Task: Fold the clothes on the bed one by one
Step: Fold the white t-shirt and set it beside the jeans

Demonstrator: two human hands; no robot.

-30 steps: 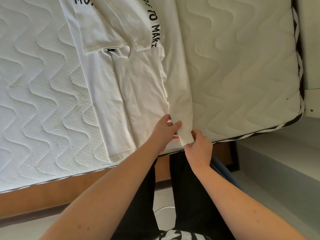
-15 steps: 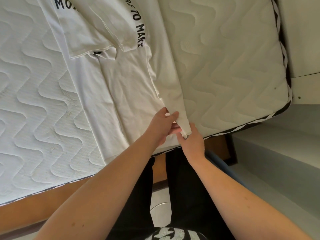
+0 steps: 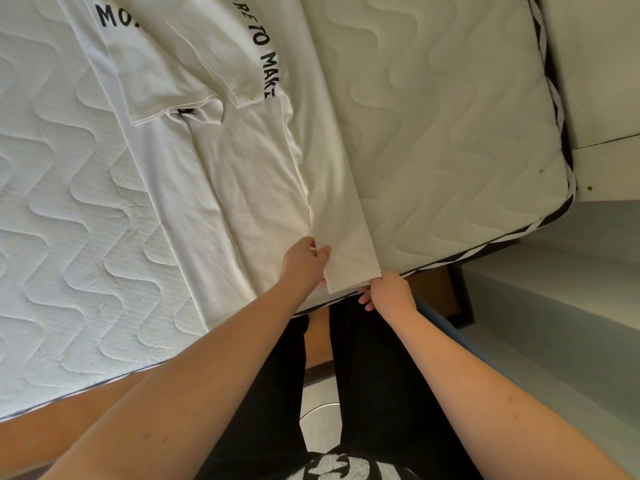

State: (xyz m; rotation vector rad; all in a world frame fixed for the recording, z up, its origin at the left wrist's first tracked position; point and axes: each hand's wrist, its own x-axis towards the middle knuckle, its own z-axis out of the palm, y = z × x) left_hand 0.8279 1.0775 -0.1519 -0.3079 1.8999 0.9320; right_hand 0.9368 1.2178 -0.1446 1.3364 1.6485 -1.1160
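Nearest the camera, both forearms reach forward over dark trousers toward the bed point(image 3: 450, 140).

The shirt point(image 3: 256, 188), white with black lettering, lies flat on the bed, its hem at the bed's near edge. This is the garment in hand. Its side panels and sleeves are already turned in toward the middle, leaving a long narrow strip.

Right hand point(image 3: 391, 294): at the hem's right corner, just off the bed's near edge. The fingertips pinch that corner; the other fingers curl beneath. Judged purpose: to keep the hem taut and square.

Left hand point(image 3: 303, 263): on the shirt just inside the hem, left of the right-hand folded panel. Thumb and fingers close on the panel's inner edge, apparently to line it up along the shirt's length.

Beyond the hands, the two sleeves overlap across the chest, partly covering the print.

Judgement: the lengthwise folds are nearly settled; the crosswise fold, hem toward collar, is not yet made. No other garment is in view.
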